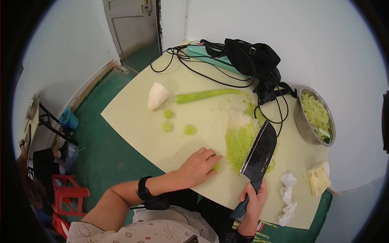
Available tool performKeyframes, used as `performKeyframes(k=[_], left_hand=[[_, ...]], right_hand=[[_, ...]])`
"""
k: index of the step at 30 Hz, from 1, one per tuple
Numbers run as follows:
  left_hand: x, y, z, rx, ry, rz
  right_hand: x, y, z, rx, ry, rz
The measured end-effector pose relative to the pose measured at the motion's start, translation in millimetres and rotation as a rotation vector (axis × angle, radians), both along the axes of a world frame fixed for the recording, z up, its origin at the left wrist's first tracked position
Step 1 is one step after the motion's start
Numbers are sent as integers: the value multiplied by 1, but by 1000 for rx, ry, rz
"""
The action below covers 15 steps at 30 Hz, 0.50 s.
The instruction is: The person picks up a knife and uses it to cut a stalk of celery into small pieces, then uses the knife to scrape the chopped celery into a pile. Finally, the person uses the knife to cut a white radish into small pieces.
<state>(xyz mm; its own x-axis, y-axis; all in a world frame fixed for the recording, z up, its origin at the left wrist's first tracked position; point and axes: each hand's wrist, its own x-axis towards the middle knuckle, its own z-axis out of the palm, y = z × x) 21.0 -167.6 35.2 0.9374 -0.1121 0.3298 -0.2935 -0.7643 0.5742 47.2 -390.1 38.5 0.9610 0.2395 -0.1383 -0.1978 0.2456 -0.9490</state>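
Observation:
My right hand (253, 198) is wrapped round the dark handle of a broad black knife (259, 152), whose blade points up and away over a heap of finely chopped green vegetable (239, 143). Just left of the heap, my left hand (199, 167) has its fingers bent over a small green piece (216, 166), partly hidden beneath them. Several cut green pieces, one of them a round slice (189, 129), lie farther left. Behind them are a peeled white vegetable (157, 96) and a long green stalk (202, 95).
A metal bowl (298, 115) of shredded green vegetable stands at the right. Black cables and a black bag (253, 56) lie at the back of the pale table (133, 117). Crumpled tissues (288, 194) and a yellow packet (319, 180) are near the right edge. A red stool (71, 192) stands at left.

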Motion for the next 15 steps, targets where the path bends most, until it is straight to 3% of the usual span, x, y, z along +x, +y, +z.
performKeyframes(k=[15], left_hand=[[-5,-3,0,-48,36,81]], right_hand=[[0,1,-2,-12,-23,9]])
